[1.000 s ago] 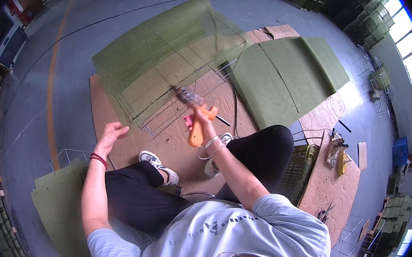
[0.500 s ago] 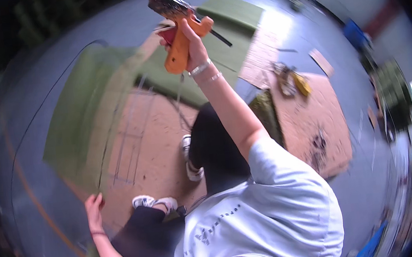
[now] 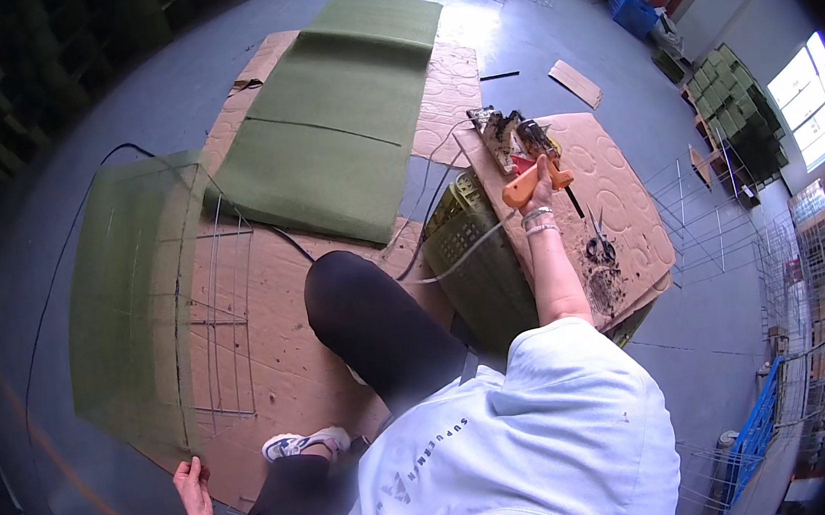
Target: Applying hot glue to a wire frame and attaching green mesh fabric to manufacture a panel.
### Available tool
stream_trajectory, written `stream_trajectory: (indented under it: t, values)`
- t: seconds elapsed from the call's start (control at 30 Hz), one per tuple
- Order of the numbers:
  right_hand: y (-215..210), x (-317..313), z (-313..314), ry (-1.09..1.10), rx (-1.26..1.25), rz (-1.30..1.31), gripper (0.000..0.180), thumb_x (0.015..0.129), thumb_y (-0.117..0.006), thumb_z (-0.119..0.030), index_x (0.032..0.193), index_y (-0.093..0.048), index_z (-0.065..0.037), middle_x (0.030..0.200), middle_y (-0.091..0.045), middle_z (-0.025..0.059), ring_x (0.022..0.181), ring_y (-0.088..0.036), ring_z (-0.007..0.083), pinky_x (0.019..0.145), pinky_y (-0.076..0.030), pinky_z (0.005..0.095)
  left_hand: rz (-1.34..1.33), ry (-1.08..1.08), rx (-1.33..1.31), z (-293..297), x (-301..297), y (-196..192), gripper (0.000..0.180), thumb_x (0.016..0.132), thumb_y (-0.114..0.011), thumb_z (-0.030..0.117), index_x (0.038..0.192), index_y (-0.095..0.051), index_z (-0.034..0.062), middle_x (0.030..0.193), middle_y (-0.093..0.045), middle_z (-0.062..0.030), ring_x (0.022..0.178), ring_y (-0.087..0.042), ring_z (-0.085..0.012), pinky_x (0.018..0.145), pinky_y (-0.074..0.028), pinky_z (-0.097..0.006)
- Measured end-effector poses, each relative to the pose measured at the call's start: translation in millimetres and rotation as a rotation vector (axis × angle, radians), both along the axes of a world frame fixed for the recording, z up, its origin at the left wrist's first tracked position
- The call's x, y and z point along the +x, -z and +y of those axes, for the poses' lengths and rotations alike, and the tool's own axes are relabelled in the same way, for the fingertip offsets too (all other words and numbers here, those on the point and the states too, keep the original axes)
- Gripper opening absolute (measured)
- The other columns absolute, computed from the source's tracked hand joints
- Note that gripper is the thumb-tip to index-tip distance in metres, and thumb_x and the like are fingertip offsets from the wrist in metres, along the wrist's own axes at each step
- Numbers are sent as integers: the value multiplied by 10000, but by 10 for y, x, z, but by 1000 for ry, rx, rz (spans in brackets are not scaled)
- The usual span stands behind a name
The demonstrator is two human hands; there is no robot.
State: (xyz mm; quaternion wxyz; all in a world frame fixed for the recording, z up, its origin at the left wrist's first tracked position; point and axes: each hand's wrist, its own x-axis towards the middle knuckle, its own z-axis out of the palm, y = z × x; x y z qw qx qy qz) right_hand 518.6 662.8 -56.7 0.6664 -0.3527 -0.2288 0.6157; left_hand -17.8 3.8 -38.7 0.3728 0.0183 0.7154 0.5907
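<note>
Glue gun (image 3: 520,189), orange-handled, was gripped in the right hand (image 3: 539,196) above the cardboard (image 3: 615,171), well apart from the left hand (image 3: 194,494). Green mesh sheet (image 3: 126,308) was noted just ahead of the left hand, near corner closest; whether it was pinched there could not be told.

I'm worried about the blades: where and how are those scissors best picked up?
Probably best to grip the scissors by their dark loops, from the person's side, once the right hand is free of the orange glue gun. They lie on the cardboard with loops toward the person and blades pointing away.
</note>
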Motion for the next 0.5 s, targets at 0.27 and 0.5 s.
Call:
stream_trajectory:
  t: [0.27, 0.5]
  values:
    - [591, 464, 301, -47, -211, -207, 532, 753, -595, -529, 1055, -474, -108, 880, -594, 81, 684, -611, 221, 595, -529, 351, 54, 20, 10, 155, 51, -107, 264, 821, -605, 115, 630, -423, 126, 637, -429, 54, 598, -466, -50, 588, -428, -217]
    - [657, 664, 354, 136, -390, -671, 642, 791, -500, -581, 1061, -469, 1, 951, -588, 105, 754, -618, 248, 624, -527, 389, 23, -34, -5, 62, 115, -121, 139, 805, -625, 130, 702, -551, 74, 659, -548, 4, 612, -534, -77, 602, -459, -225]
